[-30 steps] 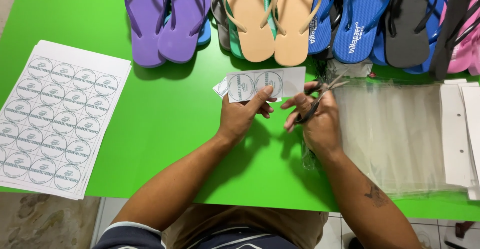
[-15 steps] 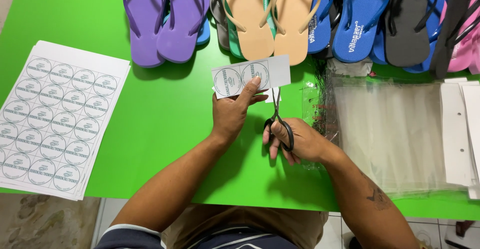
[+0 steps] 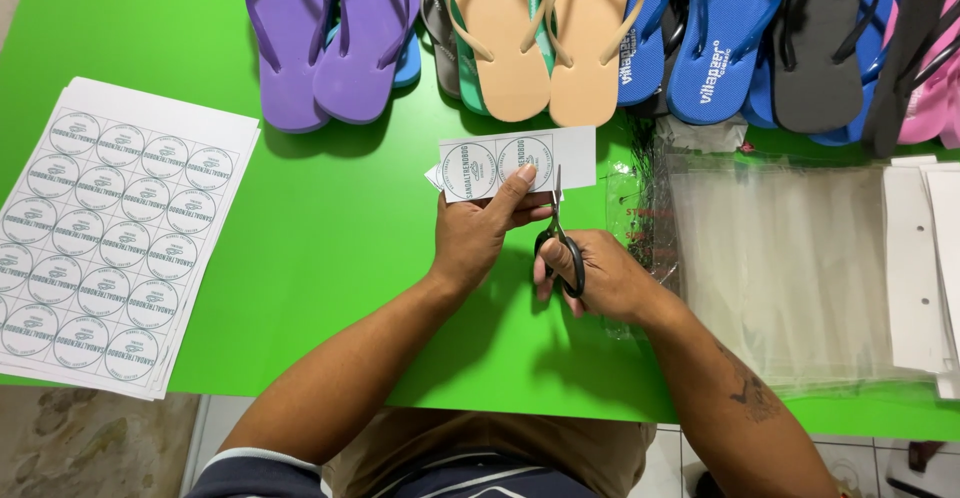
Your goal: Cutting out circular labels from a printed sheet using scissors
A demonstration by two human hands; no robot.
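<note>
My left hand pinches a small white paper strip printed with two round labels, holding it up over the green table. My right hand grips black-handled scissors, blades pointing up and cutting into the strip's lower edge just right of the second label. A few smaller paper pieces sit behind the strip under my left fingers.
A stack of white sheets with round labels lies at the left. A row of flip-flops, purple, tan, blue and black, lines the far edge. Clear plastic bags and white card strips lie at the right.
My right hand has swung the scissors upright from a sideways position and brought the blades up into the strip. My left hand turned the strip flatter and kept hold of it.
</note>
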